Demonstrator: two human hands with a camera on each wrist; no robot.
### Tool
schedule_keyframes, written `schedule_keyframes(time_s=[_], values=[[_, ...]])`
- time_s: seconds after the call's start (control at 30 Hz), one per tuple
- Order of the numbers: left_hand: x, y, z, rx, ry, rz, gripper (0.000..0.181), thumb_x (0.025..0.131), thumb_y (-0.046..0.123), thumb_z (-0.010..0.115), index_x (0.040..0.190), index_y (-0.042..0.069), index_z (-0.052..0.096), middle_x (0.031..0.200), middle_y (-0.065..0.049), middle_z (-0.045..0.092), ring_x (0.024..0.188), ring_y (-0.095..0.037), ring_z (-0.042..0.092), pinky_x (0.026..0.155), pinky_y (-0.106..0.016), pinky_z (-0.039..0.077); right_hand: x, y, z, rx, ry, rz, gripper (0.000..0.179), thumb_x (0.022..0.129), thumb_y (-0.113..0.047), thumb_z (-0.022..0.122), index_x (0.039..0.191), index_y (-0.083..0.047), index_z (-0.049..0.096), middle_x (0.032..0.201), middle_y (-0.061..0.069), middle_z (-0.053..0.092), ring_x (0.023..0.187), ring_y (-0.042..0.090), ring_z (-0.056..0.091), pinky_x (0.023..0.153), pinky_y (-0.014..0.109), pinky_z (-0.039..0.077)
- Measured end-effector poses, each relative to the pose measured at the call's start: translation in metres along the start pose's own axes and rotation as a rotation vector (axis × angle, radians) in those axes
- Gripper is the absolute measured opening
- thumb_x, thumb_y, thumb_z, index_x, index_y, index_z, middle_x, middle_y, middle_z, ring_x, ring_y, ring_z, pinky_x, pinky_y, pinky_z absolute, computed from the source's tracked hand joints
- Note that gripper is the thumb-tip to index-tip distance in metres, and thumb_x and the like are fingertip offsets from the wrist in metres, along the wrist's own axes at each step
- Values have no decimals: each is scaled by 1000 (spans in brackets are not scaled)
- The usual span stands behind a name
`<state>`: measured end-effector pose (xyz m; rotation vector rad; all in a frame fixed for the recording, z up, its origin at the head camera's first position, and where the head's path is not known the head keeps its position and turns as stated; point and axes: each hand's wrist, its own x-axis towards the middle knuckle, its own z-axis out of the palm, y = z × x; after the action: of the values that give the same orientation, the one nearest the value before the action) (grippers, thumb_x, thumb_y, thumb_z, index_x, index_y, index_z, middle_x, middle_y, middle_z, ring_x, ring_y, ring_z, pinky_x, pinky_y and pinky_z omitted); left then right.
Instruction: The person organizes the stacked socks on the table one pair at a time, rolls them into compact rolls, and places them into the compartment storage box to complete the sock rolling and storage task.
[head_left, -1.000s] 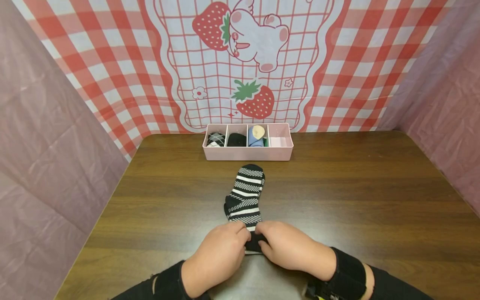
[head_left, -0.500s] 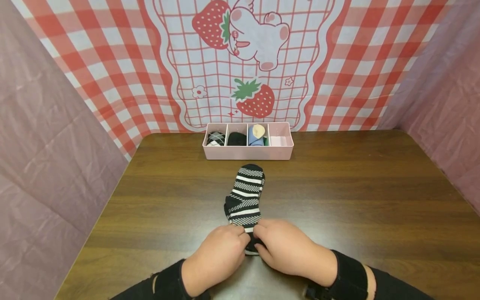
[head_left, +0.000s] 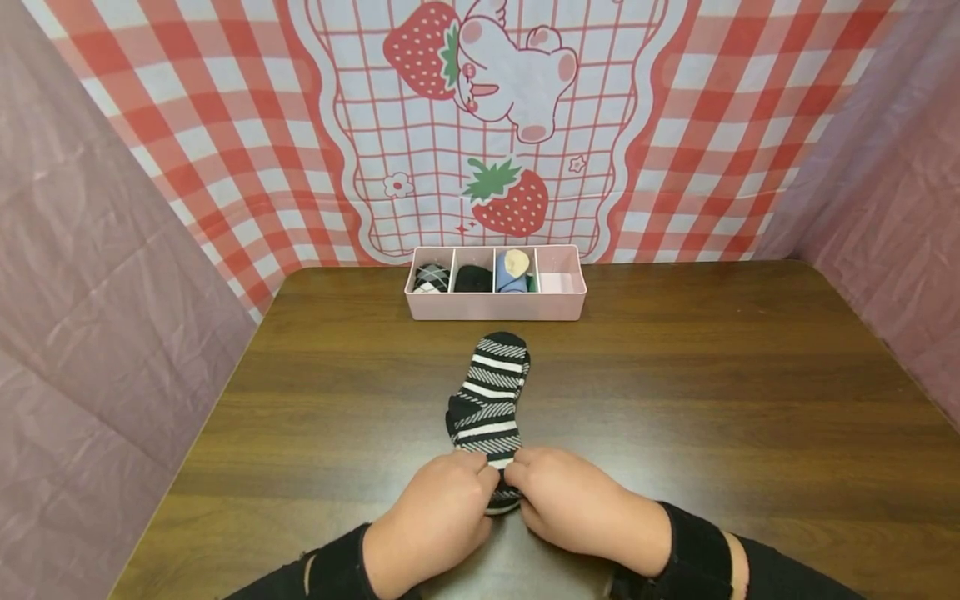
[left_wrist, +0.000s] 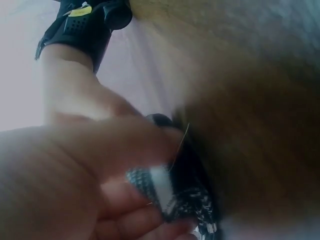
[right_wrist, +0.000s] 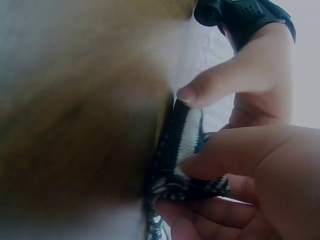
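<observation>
A pair of black socks with white and grey stripes [head_left: 489,410] lies on the table, toes pointing away from me. At the near end, my left hand [head_left: 441,515] pinches the left edge of the cuff and my right hand [head_left: 583,505] pinches the right edge. Between the hands a patterned, turned-up end of the socks shows. In the right wrist view, thumb and fingers bend around the thick fold of sock fabric [right_wrist: 187,135]. Close to the tabletop, the fold of the socks [left_wrist: 162,187] also shows under the thumb in the left wrist view, partly covered by it.
A pink divided box [head_left: 495,307] stands at the table's back edge, beyond the toes. Three of its compartments hold rolled socks [head_left: 513,273]; the rightmost [head_left: 558,279] holds none. A checked cloth [head_left: 247,125] hangs behind the wooden table [head_left: 712,375].
My fingers have turned the near end over, so a patterned band shows where plain black cuff was. The socks have slid slightly toward me. The box has stayed put.
</observation>
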<state>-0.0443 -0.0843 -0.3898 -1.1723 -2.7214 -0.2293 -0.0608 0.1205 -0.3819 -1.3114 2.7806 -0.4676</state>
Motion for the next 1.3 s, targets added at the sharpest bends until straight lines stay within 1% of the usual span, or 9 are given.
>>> schedule_keyframes(time_s=[0.2,0.27,0.37,0.47,0.57,0.73,0.93,1.07,1.3], values=[[1,1,3,-20,53,-5,23,76,7,76,92,11,60,79,2,61,71,-17,61,62,-32,50,1,8,-4,245,-63,98,15,82,-2,69,91,-14,66,86,-10,61,79,2,56,71,30,53],[1,0,3,-30,56,-1,22,78,6,75,93,11,59,78,3,61,70,-16,62,61,-32,51,1,11,-4,300,-72,127,16,84,-4,69,95,-14,67,89,-9,64,80,2,57,72,29,53],[1,-2,2,-39,37,0,18,80,6,74,92,11,61,79,3,61,72,-15,62,63,-31,52,1,13,-3,350,-71,168,20,84,-6,69,102,-13,65,86,-9,64,74,2,55,67,27,51],[2,-4,1,-68,-2,-20,13,85,6,73,92,11,63,82,3,58,72,-12,59,64,-28,52,1,14,-2,345,-61,191,23,86,-7,67,106,-13,59,77,-9,58,64,4,50,58,26,46],[4,-7,1,-109,-28,-57,9,88,6,71,92,10,64,84,2,55,72,-10,55,63,-26,52,1,12,-1,286,-51,182,19,90,-8,67,104,-14,55,76,-9,54,63,5,48,57,27,44],[6,-9,3,-120,-26,-110,6,90,4,68,90,9,65,83,1,56,73,-11,57,64,-28,53,2,8,-1,166,-30,135,12,92,-14,69,96,-17,58,90,-9,54,78,7,53,70,31,50],[9,-11,3,-208,-41,-179,10,93,1,63,95,11,59,86,1,62,74,-10,61,64,-27,54,2,6,-2,88,-24,97,24,87,-28,80,99,-16,63,97,-8,57,88,10,57,79,36,53],[8,-11,2,-228,-36,-165,14,92,1,63,89,13,57,84,2,60,72,-9,59,63,-27,52,2,7,0,62,-14,89,16,91,-21,77,100,-16,66,99,-6,60,93,12,61,84,38,54],[7,-11,0,-185,-11,-131,17,88,2,67,82,14,58,83,3,58,75,-13,58,65,-31,52,3,7,2,65,-20,78,12,96,-19,71,107,-13,70,103,-4,63,97,14,64,88,40,55]])
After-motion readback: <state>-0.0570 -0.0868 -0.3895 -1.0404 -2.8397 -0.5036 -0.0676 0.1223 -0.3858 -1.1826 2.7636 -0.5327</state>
